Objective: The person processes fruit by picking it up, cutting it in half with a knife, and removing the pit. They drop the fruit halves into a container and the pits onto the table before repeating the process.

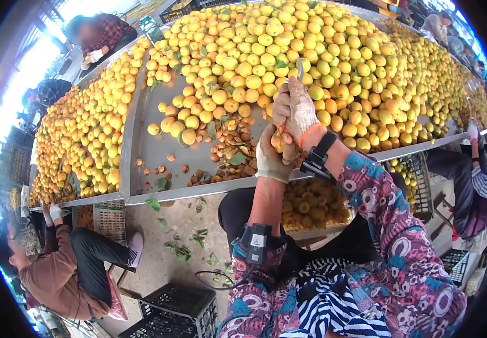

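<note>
My gloved left hand [273,155] is closed around a yellow-orange fruit [278,142], part of which shows between the fingers. Just above and to the right, my gloved right hand [298,110] grips a small curved metal tool [300,69] whose tip points up and away from me. The two hands touch over the fruit. Behind them rises a large heap of yellow fruits [255,50] on the metal table [159,107]. Brown-orange scraps or pits [232,135] and some green leaves lie left of my hands.
Below the table edge, a crate of fruits [314,203] stands between my knees. Black crates [181,307] sit on the floor at lower left. A seated person [63,270] works at left, another person [105,34] across the table, and one more [480,180] at right.
</note>
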Motion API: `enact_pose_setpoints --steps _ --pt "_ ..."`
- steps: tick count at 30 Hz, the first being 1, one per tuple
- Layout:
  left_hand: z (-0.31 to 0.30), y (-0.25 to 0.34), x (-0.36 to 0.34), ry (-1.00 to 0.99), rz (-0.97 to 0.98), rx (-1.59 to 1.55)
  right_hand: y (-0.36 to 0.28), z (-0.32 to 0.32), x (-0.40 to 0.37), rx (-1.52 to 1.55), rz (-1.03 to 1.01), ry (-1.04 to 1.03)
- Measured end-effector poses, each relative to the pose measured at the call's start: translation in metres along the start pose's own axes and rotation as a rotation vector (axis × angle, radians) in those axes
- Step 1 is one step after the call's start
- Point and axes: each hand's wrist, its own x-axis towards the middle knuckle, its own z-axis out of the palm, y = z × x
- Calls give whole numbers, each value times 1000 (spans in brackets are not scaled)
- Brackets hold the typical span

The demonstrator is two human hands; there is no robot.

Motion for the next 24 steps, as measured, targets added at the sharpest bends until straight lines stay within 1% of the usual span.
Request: enact_pose_setpoints --steps 1,2,3,4,5,6,7,8,9,10,11,13,14,15,17,18,19,22,23,24 --pt "6 9 -1 27 224 170 -3 4 -4 -74 -107 10" --pt "12 13 5 48 672 495 -11 20 -18 -147 -214 19" --pt "15 24 -2 34 510 450 -15 29 -25 -220 -320 30" --pt "19 35 -10 28 345 404 -25 21 -25 -304 -410 -121" --pt "22 47 -18 31 184 362 -35 16 -28 -499 -385 -101" --pt "19 53 -15 48 -41 86 -46 18 -34 -694 -359 -79" --pt "20 55 -15 69 -49 89 -56 25 -40 -889 -331 -57" --pt "22 58 -15 89 -57 91 -63 50 -70 -1259 -233 -77" --pt "23 60 -15 109 -64 94 -49 27 -55 -1137 -314 -434" --pt "19 53 -12 78 142 334 -46 1 -57 -1395 -374 -443" --pt "17 46 -11 77 188 317 -40 1 -75 -1654 -432 -443" --pt "12 33 -8 73 281 282 -23 -3 -88 -1712 -411 -410" --pt "7 30 -9 51 227 280 -16 -2 -96 -1620 -400 -365" --pt "4 31 -12 26 173 282 -4 -11 -94 -1600 -547 -375" --pt "6 34 -15 85 114 233 5 -16 -104 -1596 -466 -264" --pt "7 36 -17 115 85 206 12 -20 -105 -1638 -531 -233" --pt "8 40 -19 188 -54 43 12 -20 -106 -1680 -500 -234" --pt "-3 26 -20 162 -87 54 11 -21 -105 -1820 -385 -268" --pt "-3 27 -21 153 -86 48 10 -18 -106 -1777 -416 -260" --pt "-2 29 -18 221 -186 -46 7 -13 -108 -1736 -446 -258"
